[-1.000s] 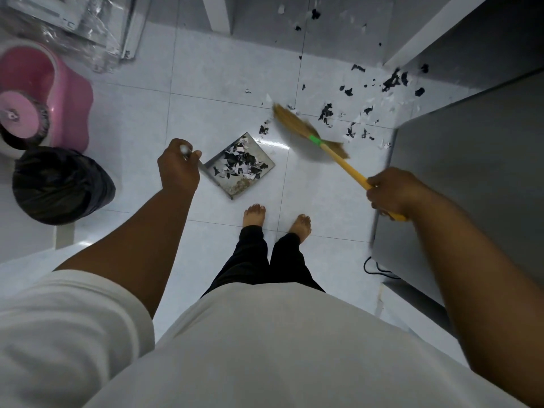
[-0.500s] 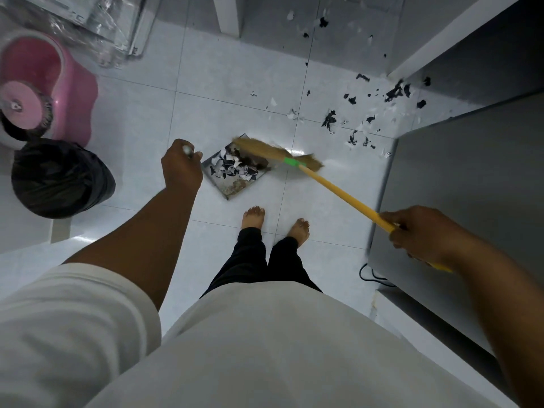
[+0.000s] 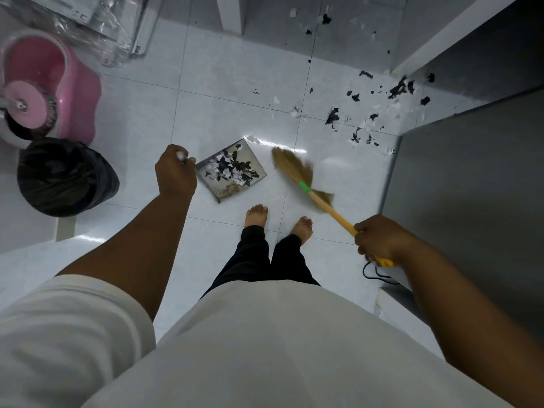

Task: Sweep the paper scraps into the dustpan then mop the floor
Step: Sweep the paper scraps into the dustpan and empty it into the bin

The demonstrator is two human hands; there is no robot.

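Observation:
A metal dustpan (image 3: 256, 167) lies on the white tiled floor ahead of my bare feet, holding black and white paper scraps. My left hand (image 3: 175, 173) grips its handle at the pan's left side. My right hand (image 3: 379, 238) grips the yellow handle of a straw broom (image 3: 294, 167), whose blurred bristles hang just right of the dustpan's open edge. More paper scraps (image 3: 365, 119) lie scattered on the floor at the upper right, near the grey cabinet corner.
A pink mop bucket (image 3: 53, 83) stands at the far left with a black-bagged bin (image 3: 64, 178) in front of it. Plastic-wrapped items (image 3: 97, 28) lie at the top left. A grey cabinet (image 3: 477, 187) walls the right side; a black cable (image 3: 374, 273) lies at its base.
The broom swept from the scraps at the upper right across the dustpan, then swung back out to the pan's right side. My left hand kept hold of the dustpan handle.

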